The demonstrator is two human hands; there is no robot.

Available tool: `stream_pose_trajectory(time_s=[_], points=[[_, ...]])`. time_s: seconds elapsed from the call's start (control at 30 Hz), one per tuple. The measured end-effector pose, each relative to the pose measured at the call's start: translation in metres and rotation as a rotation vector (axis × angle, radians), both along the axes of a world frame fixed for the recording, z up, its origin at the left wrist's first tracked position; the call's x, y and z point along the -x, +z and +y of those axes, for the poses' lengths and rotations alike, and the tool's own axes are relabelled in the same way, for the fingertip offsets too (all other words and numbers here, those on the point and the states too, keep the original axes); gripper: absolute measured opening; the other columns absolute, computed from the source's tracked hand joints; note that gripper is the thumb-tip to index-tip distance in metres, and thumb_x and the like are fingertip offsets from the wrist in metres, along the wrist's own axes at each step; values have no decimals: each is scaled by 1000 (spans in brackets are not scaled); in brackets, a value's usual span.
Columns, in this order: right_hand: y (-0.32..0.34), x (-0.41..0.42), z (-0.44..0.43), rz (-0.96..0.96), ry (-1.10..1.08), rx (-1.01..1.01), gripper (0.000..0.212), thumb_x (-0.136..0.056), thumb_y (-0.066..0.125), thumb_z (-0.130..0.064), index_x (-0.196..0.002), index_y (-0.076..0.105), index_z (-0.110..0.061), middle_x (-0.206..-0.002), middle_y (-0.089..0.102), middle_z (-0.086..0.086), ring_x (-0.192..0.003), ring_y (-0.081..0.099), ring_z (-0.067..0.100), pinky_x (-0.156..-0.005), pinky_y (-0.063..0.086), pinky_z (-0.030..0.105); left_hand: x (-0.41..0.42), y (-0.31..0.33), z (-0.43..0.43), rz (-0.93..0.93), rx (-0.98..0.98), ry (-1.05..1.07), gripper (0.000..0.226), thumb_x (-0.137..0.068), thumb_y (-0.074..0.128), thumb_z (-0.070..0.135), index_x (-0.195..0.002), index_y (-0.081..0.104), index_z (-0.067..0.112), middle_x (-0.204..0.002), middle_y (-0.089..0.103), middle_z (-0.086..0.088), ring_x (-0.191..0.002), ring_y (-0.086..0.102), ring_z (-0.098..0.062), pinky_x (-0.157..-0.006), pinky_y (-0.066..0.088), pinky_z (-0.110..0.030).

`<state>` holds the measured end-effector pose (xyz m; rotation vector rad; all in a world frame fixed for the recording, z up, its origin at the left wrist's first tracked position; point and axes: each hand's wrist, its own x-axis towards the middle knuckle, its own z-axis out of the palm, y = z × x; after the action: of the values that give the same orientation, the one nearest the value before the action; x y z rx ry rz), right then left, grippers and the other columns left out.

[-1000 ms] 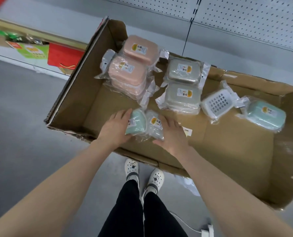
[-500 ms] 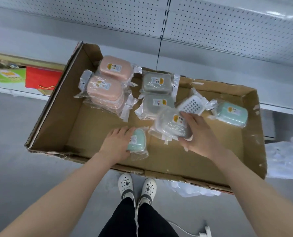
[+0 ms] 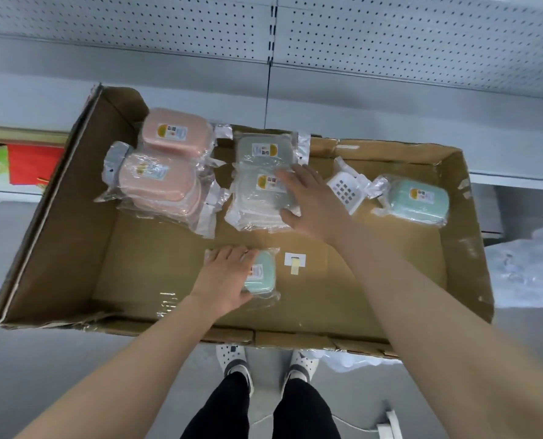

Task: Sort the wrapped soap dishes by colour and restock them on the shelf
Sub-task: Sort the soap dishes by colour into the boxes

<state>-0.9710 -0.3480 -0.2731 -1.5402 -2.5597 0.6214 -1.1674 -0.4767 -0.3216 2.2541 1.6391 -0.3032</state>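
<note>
Let the right hand [image 3: 314,204], grip open and flat on the grey stack [image 3: 260,198], square it, while the left hand [image 3: 226,280], gripping the lower-centre green dish [image 3: 264,277], carries it to the green twin [image 3: 417,201] at right.

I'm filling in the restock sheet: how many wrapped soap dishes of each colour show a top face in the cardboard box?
Pink wrapped soap dishes: 2
Grey wrapped soap dishes: 2
Mint-green wrapped soap dishes: 2
White perforated wrapped soap dish: 1
Total: 7
The front pink and grey ones top stacks; packs beneath cannot be counted.
</note>
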Motion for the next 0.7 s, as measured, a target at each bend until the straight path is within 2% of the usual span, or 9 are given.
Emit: stream_pose_trajectory(time_s=[0.13,0.23,0.3,0.4,0.47,0.53,0.6,0.67,0.7], points=[[3,-66,-5,65,-156,-7,71,-93,59,-41,-154,26,-25,-156,30,6,-142,29,26,-108,40,48,-30,13,12,-65,-41,17,70,-88,62,47,-147,35,20,-144,43,-2,-134,37,-23,-106,39,-38],[-1,-137,4,-83,-301,25,71,-94,60,-33,-153,22,-26,-154,31,7,-141,31,29,-109,40,48,-79,21,28,-144,-118,-42,61,-89,64,38,-142,43,17,-140,49,-3,-130,45,-23,-102,46,-36],[-7,-183,15,-200,-369,57,73,-91,64,-29,-151,24,-23,-152,33,10,-140,32,33,-110,38,48,-118,23,44,-177,-156,-60,64,-86,68,33,-142,43,14,-141,49,-7,-128,47,-24,-99,51,-37],[-21,-236,33,-354,-385,87,85,-83,73,-33,-150,22,-19,-148,36,13,-137,36,36,-109,39,48,-168,15,79,-179,-219,-9,65,-87,68,27,-144,40,10,-145,44,-15,-132,45,-29,-102,47,-40],[-34,-255,42,-388,-365,129,92,-81,74,-37,-152,18,-20,-153,31,13,-141,31,36,-111,37,49,-187,9,103,-171,-236,46,68,-87,69,24,-145,39,5,-147,40,-21,-135,40,-35,-109,39,-44],[-45,-262,47,-389,-352,172,92,-82,73,-39,-153,17,-20,-154,28,12,-143,28,35,-112,36,50,-199,0,122,-91,-223,97,76,-88,68,28,-148,30,4,-152,29,-23,-138,32,-39,-115,28,-46],[-53,-262,47,-411,-342,153,86,-82,70,-48,-149,24,-21,-147,36,11,-136,37,34,-108,40,49,-210,-7,133,23,-167,168,88,-89,65,38,-153,13,6,-157,15,-23,-142,22,-41,-117,20,-50],[-59,-258,39,-427,-336,157,85,-80,66,-61,-146,27,-23,-140,41,10,-128,44,33,-105,43,46,-215,-11,139,89,-92,277,103,-86,64,47,-154,-3,11,-158,8,-21,-145,14,-41,-115,18,-57],[-61,-257,34,-419,-338,180,86,-79,65,-63,-146,26,-24,-139,41,10,-128,44,32,-103,43,46,-216,-12,140,97,-64,322,107,-84,65,51,-153,-7,13,-157,11,-21,-145,14,-40,-116,20,-58]])
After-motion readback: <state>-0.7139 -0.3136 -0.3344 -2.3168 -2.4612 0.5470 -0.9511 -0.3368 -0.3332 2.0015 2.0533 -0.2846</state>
